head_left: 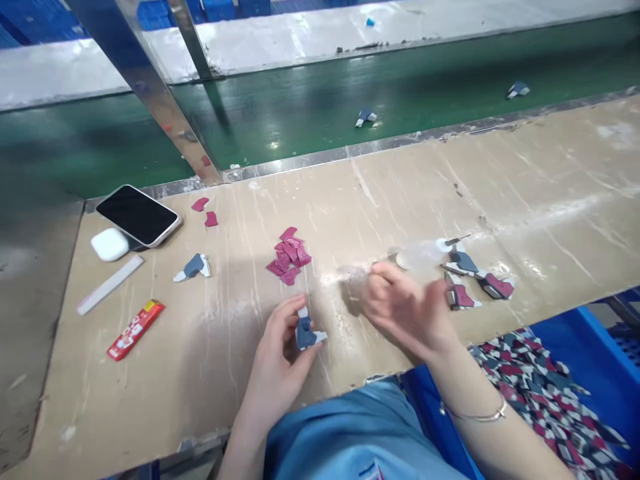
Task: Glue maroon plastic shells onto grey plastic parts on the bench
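My left hand (280, 357) holds a blue-grey and white piece (305, 332) between thumb and fingers, low over the tan table. To its right, my right hand (403, 310) is raised with palm up and fingers apart, holding nothing visible. Just beyond my right hand lies a translucent bottle (423, 255) with a thin dark tip. Beside the bottle are a blue-grey piece (463, 262) and two maroon-topped pieces (499, 287). A small heap of maroon patches (289, 257) sits beyond my left hand. Another blue-grey and white piece (193, 267) lies farther left.
A phone (137, 215), white case (110, 245), pale strip (110, 285) and red packet (135, 330) lie at left. Behind a metal post (170, 113), a green belt (300, 110) carries two pieces. A blue bin (590, 347) full of pieces stands lower right.
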Available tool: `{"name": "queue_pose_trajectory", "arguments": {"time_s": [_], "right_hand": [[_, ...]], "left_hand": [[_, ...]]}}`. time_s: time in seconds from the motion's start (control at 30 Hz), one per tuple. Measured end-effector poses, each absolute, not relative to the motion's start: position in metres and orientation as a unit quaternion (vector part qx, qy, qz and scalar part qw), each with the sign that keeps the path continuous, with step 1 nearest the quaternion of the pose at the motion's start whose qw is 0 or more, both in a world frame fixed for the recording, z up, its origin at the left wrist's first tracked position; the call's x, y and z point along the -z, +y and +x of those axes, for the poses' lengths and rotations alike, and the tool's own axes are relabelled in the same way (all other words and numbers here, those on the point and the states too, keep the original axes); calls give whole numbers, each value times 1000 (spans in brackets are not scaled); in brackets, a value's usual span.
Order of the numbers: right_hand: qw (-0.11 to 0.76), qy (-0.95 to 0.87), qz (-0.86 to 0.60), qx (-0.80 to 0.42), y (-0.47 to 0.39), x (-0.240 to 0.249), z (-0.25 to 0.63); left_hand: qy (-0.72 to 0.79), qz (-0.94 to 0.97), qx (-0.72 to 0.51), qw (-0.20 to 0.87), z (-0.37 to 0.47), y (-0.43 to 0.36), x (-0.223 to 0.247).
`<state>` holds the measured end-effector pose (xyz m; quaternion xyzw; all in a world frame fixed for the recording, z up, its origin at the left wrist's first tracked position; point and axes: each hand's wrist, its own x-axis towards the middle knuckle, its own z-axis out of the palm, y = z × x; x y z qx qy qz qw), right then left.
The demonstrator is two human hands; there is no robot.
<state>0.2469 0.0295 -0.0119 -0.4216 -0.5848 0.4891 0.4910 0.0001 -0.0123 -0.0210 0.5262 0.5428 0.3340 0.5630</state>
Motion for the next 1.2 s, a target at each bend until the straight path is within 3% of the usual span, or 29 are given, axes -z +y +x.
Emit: {"name": "queue_pose_trajectory", "arguments": {"time_s": [0.07, 0.17, 0.23, 0.67, 0.77, 0.93, 1.2], "right_hand": [[425, -674, -449, -404, 44, 10, 226], [249, -832, -474, -144, 80, 11, 207], [193, -866, -458, -54, 100, 13, 203], [117, -942, -315, -5, 131, 7, 202], [171, -941, -294, -2, 120, 0, 207], [342, -893, -279, -82, 51, -11, 217], [408, -830, -336, -180, 0, 6, 208]], "left_hand": [[536, 539, -326, 563, 0, -12, 20], [542, 523, -340, 563, 3, -12, 18], [548, 499, -344, 576, 5, -13, 18], [530, 501, -339, 594, 2, -12, 24], [537, 489, -361, 585, 6, -13, 23], [536, 504, -377, 563, 10, -11, 19], [522, 571, -388, 501, 12, -12, 14]]}}
